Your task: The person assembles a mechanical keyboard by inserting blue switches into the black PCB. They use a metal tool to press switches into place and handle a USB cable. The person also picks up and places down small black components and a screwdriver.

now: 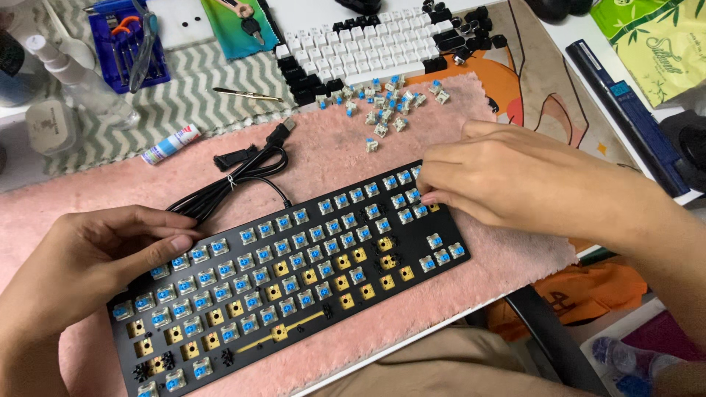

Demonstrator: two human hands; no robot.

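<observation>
The left hand (pixel 95 257) lies palm down, fingers curled loosely, thumb stretched toward the right hand (pixel 500 180). That one arches, knuckles up, fingertips (pixel 429 197) pinched together.

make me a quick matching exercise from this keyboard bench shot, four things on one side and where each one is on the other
Things:
1. left hand
2. right hand
3. loose switches
4. black cable

Places:
A. heaped on the pink mat below the keycaps
B. fingertips on switches at the keyboard top right
C. coiled behind the keyboard
D. gripping the keyboard's upper left edge

Pairs: 1-D, 2-B, 3-A, 4-C
</observation>
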